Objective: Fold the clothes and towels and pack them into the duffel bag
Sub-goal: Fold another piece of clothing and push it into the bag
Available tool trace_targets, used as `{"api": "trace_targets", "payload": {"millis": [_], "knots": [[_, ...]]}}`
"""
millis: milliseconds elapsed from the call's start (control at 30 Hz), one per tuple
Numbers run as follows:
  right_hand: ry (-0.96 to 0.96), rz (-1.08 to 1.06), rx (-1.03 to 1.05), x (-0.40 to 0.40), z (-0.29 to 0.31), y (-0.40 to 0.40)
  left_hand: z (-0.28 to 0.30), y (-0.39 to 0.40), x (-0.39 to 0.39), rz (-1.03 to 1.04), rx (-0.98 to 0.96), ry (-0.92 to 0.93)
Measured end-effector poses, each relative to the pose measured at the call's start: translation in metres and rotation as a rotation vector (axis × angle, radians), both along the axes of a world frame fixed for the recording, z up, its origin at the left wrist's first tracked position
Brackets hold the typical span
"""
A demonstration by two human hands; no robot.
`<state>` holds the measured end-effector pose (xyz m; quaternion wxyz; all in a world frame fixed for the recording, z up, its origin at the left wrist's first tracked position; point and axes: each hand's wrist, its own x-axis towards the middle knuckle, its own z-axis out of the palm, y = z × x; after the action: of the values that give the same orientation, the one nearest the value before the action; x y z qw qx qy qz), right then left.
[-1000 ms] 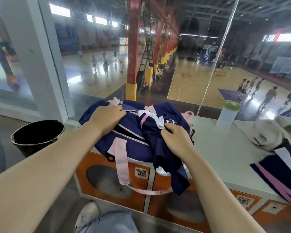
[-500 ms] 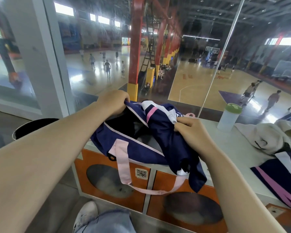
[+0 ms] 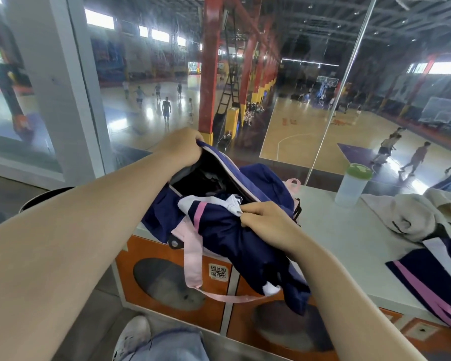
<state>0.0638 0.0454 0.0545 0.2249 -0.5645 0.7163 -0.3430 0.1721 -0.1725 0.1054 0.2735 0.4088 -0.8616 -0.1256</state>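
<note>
- Soft navy duffel bag (image 3: 268, 178) with pink webbing straps slumps at the left front corner of the pale counter (image 3: 349, 246).
- Left hand (image 3: 181, 147) grips and lifts the bag's far rim; the mouth gapes, dark cloth inside.
- Right hand (image 3: 266, 217) pinches a limp navy garment (image 3: 235, 238) with pink and white stripes at the opening, its tail hanging over the front edge.

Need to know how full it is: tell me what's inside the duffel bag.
The duffel bag, held open by the left hand, shows only a dark interior with dim dark shapes; its contents cannot be made out.
</note>
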Motion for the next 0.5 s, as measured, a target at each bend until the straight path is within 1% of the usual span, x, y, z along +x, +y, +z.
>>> {"api": "trace_targets", "payload": {"millis": [133, 233, 300, 367, 433, 500], "knots": [[-0.057, -0.151, -0.042, 0.002, -0.01, -0.033, 0.003, 0.001, 0.002, -0.024, -0.084, -0.082], [-0.056, -0.31, -0.079, 0.0, -0.011, -0.061, 0.004, 0.002, 0.004, -0.024, -0.143, -0.134], [-0.061, -0.376, -0.077, 0.001, -0.009, -0.079, 0.005, 0.004, 0.004, -0.033, -0.188, -0.152], [-0.043, -0.406, -0.064, 0.003, -0.009, -0.097, 0.004, 0.009, 0.003, -0.041, -0.237, -0.166], [-0.016, -0.401, -0.06, 0.006, -0.011, -0.116, 0.001, 0.011, 0.001, -0.033, -0.297, -0.165], [0.007, -0.375, -0.031, 0.012, -0.009, -0.132, -0.001, 0.01, 0.001, -0.038, -0.314, -0.151]]}}
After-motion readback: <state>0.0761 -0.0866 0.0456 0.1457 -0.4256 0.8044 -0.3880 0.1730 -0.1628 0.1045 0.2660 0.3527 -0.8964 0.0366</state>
